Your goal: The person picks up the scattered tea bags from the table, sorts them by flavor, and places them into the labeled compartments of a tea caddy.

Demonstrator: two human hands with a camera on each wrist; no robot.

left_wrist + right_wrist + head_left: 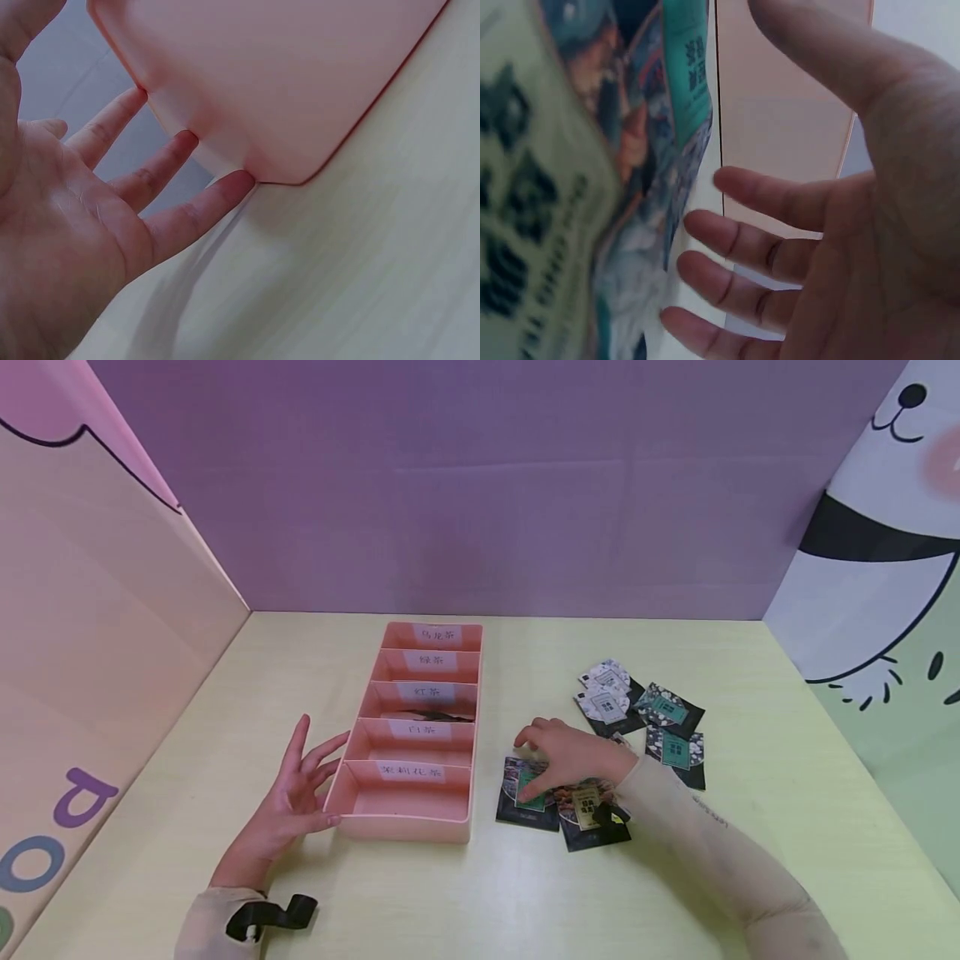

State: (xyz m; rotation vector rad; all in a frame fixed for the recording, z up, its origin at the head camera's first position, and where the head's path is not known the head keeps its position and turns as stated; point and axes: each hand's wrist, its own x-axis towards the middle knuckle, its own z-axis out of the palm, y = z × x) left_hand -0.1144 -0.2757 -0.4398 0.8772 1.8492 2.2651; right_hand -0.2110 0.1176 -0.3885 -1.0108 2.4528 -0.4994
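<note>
A pink tray (401, 828) with several labelled compartments stands left of centre in the head view. My left hand (288, 802) is at its near left side, fingers spread, with fingertips touching the pink wall (300, 75) in the left wrist view. My right hand (573, 752) reaches over a dark sachet with a green label (510, 814); its thumb is at the label and its fingers are spread. Overlapping that sachet is one with a yellow label (587, 806). In the right wrist view nothing lies between the thumb and fingers of the hand.
Behind the right hand lie sachets with white labels (606, 703) and two with green labels (673, 706). A dark packet (442, 716) is in the tray's middle compartment. A purple panel (465, 510) closes off the table's back edge; printed panels flank both sides.
</note>
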